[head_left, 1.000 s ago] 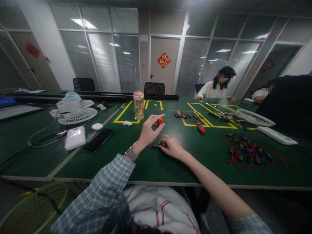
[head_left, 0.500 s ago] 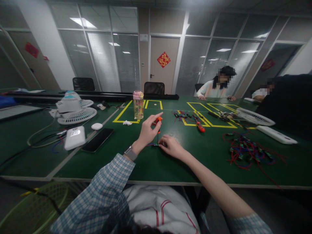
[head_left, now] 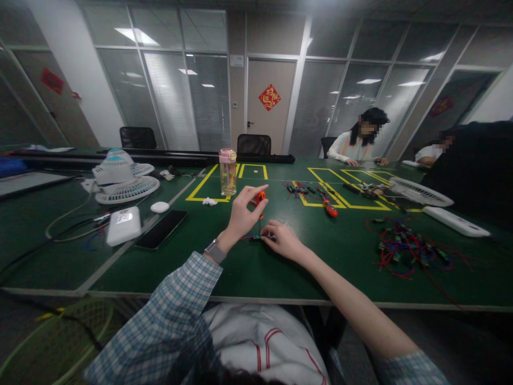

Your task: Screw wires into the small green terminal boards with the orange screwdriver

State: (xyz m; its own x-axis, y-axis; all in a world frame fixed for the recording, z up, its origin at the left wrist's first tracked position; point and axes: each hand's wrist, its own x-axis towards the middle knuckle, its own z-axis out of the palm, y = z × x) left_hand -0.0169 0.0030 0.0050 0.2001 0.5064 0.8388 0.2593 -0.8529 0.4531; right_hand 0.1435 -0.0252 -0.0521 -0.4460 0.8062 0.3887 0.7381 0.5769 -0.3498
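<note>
My left hand [head_left: 243, 212] is closed around the orange handle of a screwdriver [head_left: 261, 198], thumb on the near side. The screwdriver stands upright, and its thin shaft runs down to a small green circuit board [head_left: 255, 237] on the table. Red and blue wires leave the board to the left. My right hand [head_left: 284, 240] rests on the table with its fingertips pinched at the board's right end. Exactly where the screwdriver tip meets the board is too small to make out.
A tangled pile of wired boards [head_left: 412, 246] lies right, a smaller group [head_left: 298, 190] farther back near a red-handled screwdriver [head_left: 330, 209]. A bottle [head_left: 228, 174] stands ahead. Left are a phone [head_left: 162, 230], a white power bank [head_left: 124, 226] and a fan [head_left: 126, 187]. Another person [head_left: 356, 141] sits opposite.
My left fingers have shifted slightly on the screwdriver handle, showing more of its orange top. My right hand stays in place. Opposite, the other person's hand has moved inward along the table.
</note>
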